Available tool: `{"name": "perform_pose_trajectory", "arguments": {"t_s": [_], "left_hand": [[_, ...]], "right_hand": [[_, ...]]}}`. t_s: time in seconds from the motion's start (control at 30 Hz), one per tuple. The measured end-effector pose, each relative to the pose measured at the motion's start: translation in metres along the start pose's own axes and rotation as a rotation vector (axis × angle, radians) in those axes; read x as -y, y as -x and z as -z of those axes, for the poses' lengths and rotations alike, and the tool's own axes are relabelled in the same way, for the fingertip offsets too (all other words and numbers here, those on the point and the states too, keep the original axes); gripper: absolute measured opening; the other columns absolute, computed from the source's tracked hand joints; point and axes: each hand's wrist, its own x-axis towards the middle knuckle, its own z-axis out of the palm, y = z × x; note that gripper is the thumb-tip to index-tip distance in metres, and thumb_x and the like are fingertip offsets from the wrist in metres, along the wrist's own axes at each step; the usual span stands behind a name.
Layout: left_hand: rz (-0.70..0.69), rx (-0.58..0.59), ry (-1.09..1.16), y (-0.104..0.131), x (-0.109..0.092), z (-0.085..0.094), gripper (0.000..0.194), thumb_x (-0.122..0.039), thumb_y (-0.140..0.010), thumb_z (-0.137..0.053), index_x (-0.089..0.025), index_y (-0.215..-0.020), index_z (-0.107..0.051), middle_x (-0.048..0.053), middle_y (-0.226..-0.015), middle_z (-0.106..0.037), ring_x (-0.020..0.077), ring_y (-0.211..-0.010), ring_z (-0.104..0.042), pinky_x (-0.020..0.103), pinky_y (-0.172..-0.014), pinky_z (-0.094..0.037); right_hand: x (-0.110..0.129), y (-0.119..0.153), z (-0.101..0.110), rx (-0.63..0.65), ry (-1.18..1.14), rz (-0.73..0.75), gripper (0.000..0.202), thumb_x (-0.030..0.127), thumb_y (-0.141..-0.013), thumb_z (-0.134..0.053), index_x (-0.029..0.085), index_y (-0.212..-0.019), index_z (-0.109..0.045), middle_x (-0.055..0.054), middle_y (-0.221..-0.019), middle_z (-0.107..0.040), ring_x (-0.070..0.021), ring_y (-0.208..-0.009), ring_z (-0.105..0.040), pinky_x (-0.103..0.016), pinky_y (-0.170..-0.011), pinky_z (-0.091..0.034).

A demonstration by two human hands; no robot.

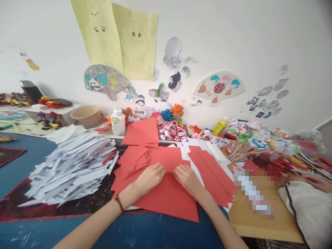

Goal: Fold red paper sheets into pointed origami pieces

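My left hand (151, 176) and my right hand (187, 178) face each other over a sheet of red paper (173, 157), fingers closed on its near edge, where a fold seems to run between them. More red sheets (168, 200) lie beneath my hands. Small folded red pieces (135, 160) rest just left of my left hand. Beyond my hands sits another stack of red paper (142, 133). To the right of my right hand, red sheets (210, 173) overlap white paper. My fingertips hide part of the fold.
A big heap of folded white paper strips (72, 169) covers the dark mat at left. Behind stand a white bottle (118, 122), a round bowl (86, 116) and craft flowers (172, 116). At right, paper flowers on sticks (259, 138) lie near a person's sleeve (306, 207).
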Motion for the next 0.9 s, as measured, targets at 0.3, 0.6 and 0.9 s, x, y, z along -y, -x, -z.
{"name": "perform_pose_trajectory", "arguments": {"t_s": [0.3,0.6,0.9], "left_hand": [[0.318,-0.131,0.505,0.028,-0.019,0.049,0.027,-0.019,-0.099,-0.036,-0.016,-0.089,-0.06,0.001,-0.075,-0.06,0.0125,-0.064,-0.053,0.023,-0.058,-0.036],[0.456,-0.148,0.638,0.065,-0.021,0.065,0.03,-0.022,-0.099,-0.038,-0.016,-0.079,-0.059,0.0,-0.064,-0.06,0.0111,-0.058,-0.055,0.021,-0.058,-0.039],[1.004,-0.383,-0.206,0.111,0.037,0.079,0.032,-0.021,-0.093,-0.043,-0.012,-0.121,-0.056,0.021,-0.115,-0.064,0.0298,-0.097,-0.06,0.042,-0.08,-0.045]], "right_hand": [[0.049,-0.013,0.036,-0.077,-0.692,-0.291,0.02,0.028,-0.098,-0.046,0.019,-0.087,-0.061,-0.002,-0.074,-0.064,-0.0145,-0.063,-0.059,-0.025,-0.059,-0.046],[0.056,-0.03,0.041,-0.125,-0.844,-0.197,0.025,0.021,-0.097,-0.043,0.019,-0.087,-0.065,-0.004,-0.076,-0.066,-0.0155,-0.067,-0.061,-0.027,-0.061,-0.048],[0.016,-0.028,0.021,-0.22,-0.849,-0.61,0.022,0.034,-0.094,-0.049,0.021,-0.088,-0.066,-0.002,-0.072,-0.066,-0.0156,-0.057,-0.06,-0.028,-0.057,-0.051]]}}
